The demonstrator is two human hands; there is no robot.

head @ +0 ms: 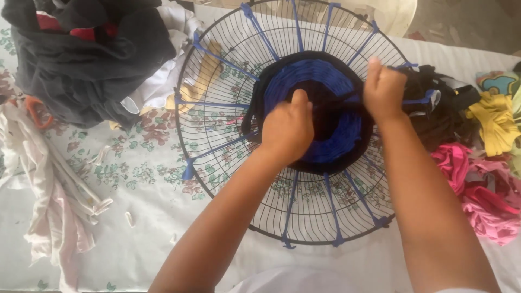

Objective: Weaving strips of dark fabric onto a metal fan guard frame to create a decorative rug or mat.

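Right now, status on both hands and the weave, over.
Left hand fisted at the weave's centre. Right hand pinching a dark fabric strip across the round blue-and-black weave on the wire fan guard. Fabric scraps piled right, clear of the guard.

Soft, even daylight fills the scene with only faint shadows beneath the round black wire fan guard (pixel 217 108) on the floral white tablecloth (pixel 135 173), while slight motion blur softens both hands and the frame's corners bend a little.
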